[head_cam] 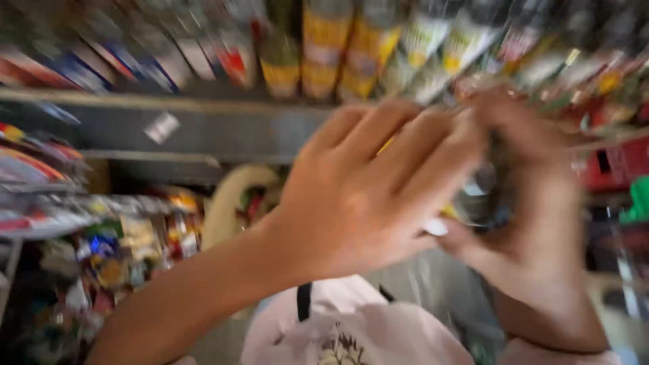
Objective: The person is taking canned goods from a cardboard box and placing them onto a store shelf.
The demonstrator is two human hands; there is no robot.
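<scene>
Both my hands are raised in front of a shop shelf, and the picture is blurred by motion. My left hand (368, 186) lies over a dark bottle or jar (481, 196) with a yellow label edge, its fingers curled around it. My right hand (534, 203) grips the same bottle from the right and below. Most of the bottle is hidden behind my fingers.
A grey shelf (203, 125) carries a row of bottles with yellow labels (324, 47) and packets. Racks of coloured packets (115, 250) hang at the left. Red and green items (622, 169) sit at the right. A pale pink bag (358, 324) hangs below my arms.
</scene>
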